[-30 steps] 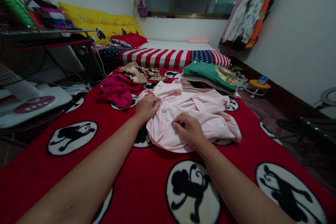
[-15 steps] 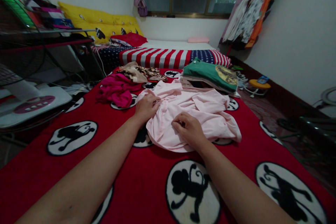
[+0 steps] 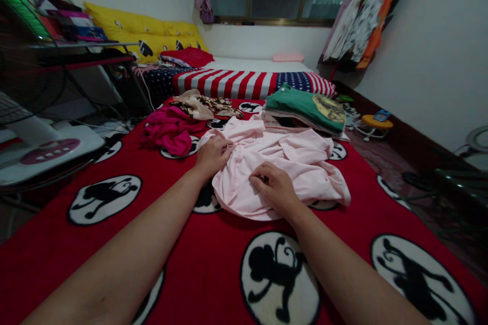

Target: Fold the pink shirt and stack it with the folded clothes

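A crumpled pale pink shirt [image 3: 244,183] lies spread on the red blanket [image 3: 198,264], which has black monkeys in white ovals. My left hand [image 3: 214,155] is at the shirt's left side, its fingers curled closed on the fabric. Lower and further right, my right hand [image 3: 274,187] rests on the shirt's front part, thumb and forefinger brought together in a pinch at the cloth. What lies under its fingertips is partly hidden.
A magenta garment [image 3: 170,132] and a patterned beige-and-black one [image 3: 202,104] lie behind on the left. A stack of folded clothes with a green shirt [image 3: 297,104] on top sits back right. A white fan base [image 3: 49,150] stands left, a small stool [image 3: 377,122] right.
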{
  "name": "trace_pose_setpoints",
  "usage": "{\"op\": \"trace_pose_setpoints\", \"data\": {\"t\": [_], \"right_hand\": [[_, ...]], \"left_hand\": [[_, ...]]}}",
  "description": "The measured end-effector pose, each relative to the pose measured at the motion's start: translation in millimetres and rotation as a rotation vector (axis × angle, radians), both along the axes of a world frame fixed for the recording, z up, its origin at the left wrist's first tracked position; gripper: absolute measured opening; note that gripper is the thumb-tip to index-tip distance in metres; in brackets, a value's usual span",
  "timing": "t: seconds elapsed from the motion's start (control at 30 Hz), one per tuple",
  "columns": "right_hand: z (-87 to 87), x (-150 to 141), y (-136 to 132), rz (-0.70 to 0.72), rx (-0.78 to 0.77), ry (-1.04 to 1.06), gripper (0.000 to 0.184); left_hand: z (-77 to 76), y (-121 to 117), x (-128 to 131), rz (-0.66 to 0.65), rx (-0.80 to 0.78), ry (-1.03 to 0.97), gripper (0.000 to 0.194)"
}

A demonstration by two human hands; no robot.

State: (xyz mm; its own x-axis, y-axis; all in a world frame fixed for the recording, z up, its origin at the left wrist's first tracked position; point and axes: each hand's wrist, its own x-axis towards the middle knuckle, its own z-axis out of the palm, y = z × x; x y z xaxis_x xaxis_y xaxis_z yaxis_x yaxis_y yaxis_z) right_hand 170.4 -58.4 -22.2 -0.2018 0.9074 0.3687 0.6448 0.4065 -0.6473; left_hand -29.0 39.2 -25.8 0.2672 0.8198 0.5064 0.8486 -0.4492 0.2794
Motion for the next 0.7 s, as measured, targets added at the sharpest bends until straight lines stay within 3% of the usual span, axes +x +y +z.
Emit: {"op": "trace_pose_setpoints", "data": {"t": [0.7], "right_hand": [[-0.6, 0.6, 0.6, 0.005, 0.007, -0.014, 0.01]], "left_hand": [[0.5, -0.4, 0.0, -0.005, 0.023, 0.008, 0.025]]}}
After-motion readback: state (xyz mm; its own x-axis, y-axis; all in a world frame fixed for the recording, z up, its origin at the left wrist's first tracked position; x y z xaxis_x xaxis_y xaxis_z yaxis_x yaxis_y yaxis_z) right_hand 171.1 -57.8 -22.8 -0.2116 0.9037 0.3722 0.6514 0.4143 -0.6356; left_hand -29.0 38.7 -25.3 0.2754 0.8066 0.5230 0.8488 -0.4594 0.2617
